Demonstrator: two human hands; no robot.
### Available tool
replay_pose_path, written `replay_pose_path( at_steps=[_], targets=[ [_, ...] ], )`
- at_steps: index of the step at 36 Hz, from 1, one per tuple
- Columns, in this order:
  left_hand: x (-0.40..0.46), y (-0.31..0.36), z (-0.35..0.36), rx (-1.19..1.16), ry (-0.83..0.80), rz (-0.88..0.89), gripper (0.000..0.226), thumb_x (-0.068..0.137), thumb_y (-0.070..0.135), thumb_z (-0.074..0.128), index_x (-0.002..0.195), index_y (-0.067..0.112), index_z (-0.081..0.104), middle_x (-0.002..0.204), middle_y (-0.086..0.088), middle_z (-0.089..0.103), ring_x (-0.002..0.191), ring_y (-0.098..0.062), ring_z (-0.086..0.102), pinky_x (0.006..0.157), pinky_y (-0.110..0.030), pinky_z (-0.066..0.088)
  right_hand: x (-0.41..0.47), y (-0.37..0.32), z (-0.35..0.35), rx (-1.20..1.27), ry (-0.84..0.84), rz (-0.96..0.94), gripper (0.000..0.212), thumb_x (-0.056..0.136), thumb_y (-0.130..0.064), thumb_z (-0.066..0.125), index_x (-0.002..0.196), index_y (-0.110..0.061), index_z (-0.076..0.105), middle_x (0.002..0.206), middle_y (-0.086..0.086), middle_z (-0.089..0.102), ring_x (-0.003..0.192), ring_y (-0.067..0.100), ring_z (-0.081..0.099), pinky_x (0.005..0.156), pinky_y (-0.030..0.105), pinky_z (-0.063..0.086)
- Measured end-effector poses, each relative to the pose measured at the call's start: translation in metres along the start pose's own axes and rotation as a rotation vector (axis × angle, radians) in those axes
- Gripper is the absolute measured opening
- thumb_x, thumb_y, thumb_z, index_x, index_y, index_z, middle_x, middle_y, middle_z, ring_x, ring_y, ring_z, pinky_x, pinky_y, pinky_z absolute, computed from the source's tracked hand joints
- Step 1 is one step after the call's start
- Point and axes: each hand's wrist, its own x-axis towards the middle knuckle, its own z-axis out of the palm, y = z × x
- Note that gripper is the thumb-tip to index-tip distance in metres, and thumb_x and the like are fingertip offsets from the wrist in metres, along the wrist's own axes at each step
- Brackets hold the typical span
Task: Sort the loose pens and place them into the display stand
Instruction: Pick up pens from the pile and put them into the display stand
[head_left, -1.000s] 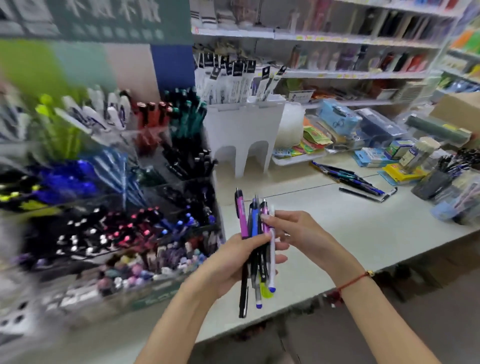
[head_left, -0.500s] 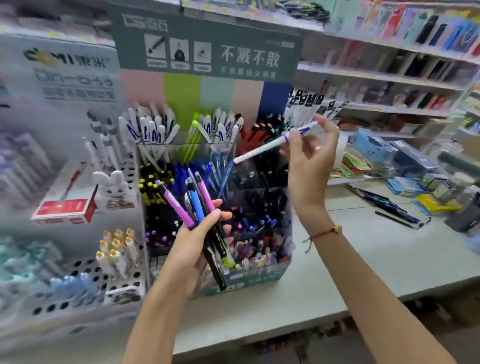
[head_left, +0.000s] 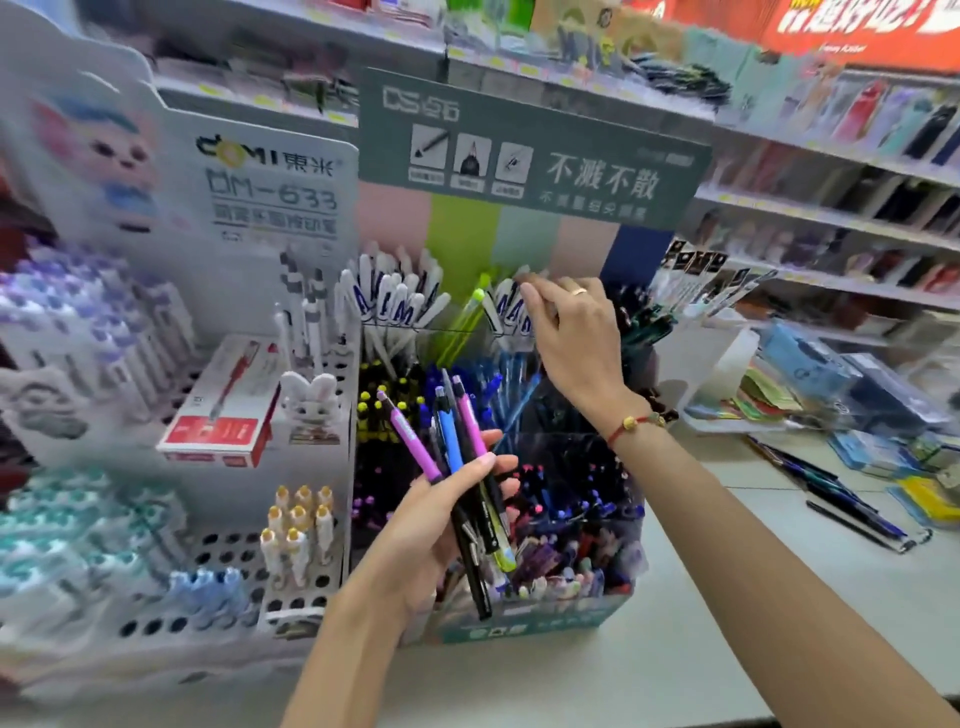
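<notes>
My left hand grips a bundle of loose pens, pink, blue, purple and black, held tilted in front of the clear tiered display stand. My right hand reaches up to the stand's top back row, fingertips at a cluster of white pens with blue lettering. Whether those fingers still pinch a white pen is hidden among the others. The stand's compartments hold several groups of pens sorted by colour.
A white perforated stand with more pens and a red box sits to the left. Loose dark pens lie on the white counter at right, near stacked packets. Shelves of goods run behind.
My right hand carried the white pen from mid-air down into the top back row of white pens. The view shifted left and closer to the stand; my left hand keeps its bundle.
</notes>
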Motion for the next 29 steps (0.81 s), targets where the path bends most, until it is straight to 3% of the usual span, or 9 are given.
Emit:
replay_pose_path(
  at_steps=[3,5,10,14,18,20,23,25,29],
  targets=[
    [-0.001,0.001,0.0,0.008,-0.016,-0.009,0.026,0.093,0.015,0.057,0.117,0.019,0.065,0.093,0.0,0.074,0.08,-0.012,0.07,0.068,-0.03,0.057,-0.01,-0.008,-0.015,-0.035,0.034,-0.024,0.032,0.097,-0.028,0.051,0.121,-0.012,0.065,0.117,0.006,0.063,0.111,0.022,0.047,0.093,0.035,0.039],
    [-0.002,0.002,0.0,-0.001,-0.037,-0.017,0.026,0.093,0.013,0.057,0.117,0.016,0.064,0.087,-0.002,0.071,0.075,-0.014,0.067,0.073,-0.033,0.059,-0.028,-0.021,-0.028,0.016,0.049,-0.029,0.028,0.095,-0.027,0.056,0.118,-0.014,0.066,0.108,0.001,0.061,0.103,0.015,0.046,0.089,0.027,0.038],
    [-0.01,0.003,-0.003,0.096,-0.07,-0.029,0.018,0.092,0.012,0.059,0.108,0.014,0.066,0.085,-0.007,0.067,0.065,-0.012,0.065,0.057,-0.024,0.056,-0.071,-0.043,-0.039,0.492,-0.592,0.315,0.032,0.09,-0.042,0.06,0.106,-0.016,0.072,0.094,-0.003,0.066,0.069,-0.001,0.051,0.072,0.015,0.042],
    [-0.017,-0.002,-0.011,0.197,-0.089,-0.057,0.022,0.092,0.018,0.06,0.111,0.007,0.063,0.084,-0.004,0.072,0.072,-0.016,0.068,0.066,-0.03,0.058,-0.085,-0.035,-0.035,0.682,-0.583,0.574,0.025,0.088,-0.033,0.067,0.09,-0.009,0.075,0.055,-0.013,0.058,0.05,-0.002,0.047,0.055,0.012,0.039],
    [-0.024,-0.006,-0.024,0.24,-0.051,-0.111,0.021,0.094,0.015,0.056,0.113,0.006,0.059,0.087,-0.006,0.074,0.07,-0.015,0.07,0.058,-0.026,0.056,-0.086,-0.027,-0.038,0.96,-0.462,0.847,0.017,0.092,-0.026,0.062,0.087,-0.01,0.069,0.068,-0.001,0.056,0.052,0.004,0.051,0.049,0.015,0.041],
    [-0.026,-0.008,-0.031,0.346,-0.08,-0.164,0.018,0.096,0.016,0.054,0.109,0.005,0.059,0.076,-0.002,0.069,0.063,-0.012,0.065,0.058,-0.024,0.053,-0.08,-0.026,-0.046,1.045,-0.502,0.856,0.016,0.094,-0.023,0.058,0.09,-0.012,0.068,0.07,-0.003,0.057,0.054,0.003,0.054,0.05,0.013,0.043],
    [-0.027,-0.013,-0.042,0.52,-0.096,-0.23,0.013,0.097,0.019,0.054,0.096,0.01,0.064,0.073,0.002,0.063,0.06,-0.009,0.059,0.064,-0.025,0.052,-0.075,-0.033,-0.055,0.981,-0.836,0.708,0.02,0.093,-0.028,0.059,0.103,-0.015,0.071,0.075,-0.005,0.063,0.061,0.005,0.058,0.056,0.014,0.047],
    [-0.025,-0.016,-0.043,0.608,-0.088,-0.247,0.012,0.097,0.019,0.053,0.094,0.011,0.063,0.077,0.0,0.062,0.057,-0.005,0.059,0.059,-0.02,0.051,-0.077,-0.044,-0.051,0.841,-0.995,0.608,0.025,0.092,-0.027,0.06,0.11,-0.013,0.07,0.077,-0.005,0.066,0.063,0.005,0.06,0.058,0.015,0.048],
    [-0.024,-0.021,-0.043,0.755,-0.088,-0.214,0.01,0.098,0.015,0.052,0.095,0.009,0.059,0.077,0.0,0.056,0.046,0.005,0.054,0.047,-0.008,0.042,-0.083,-0.059,-0.034,0.736,-1.12,0.551,0.028,0.094,-0.028,0.06,0.106,-0.005,0.069,0.07,-0.002,0.059,0.056,0.006,0.054,0.054,0.015,0.046]
  ],
)
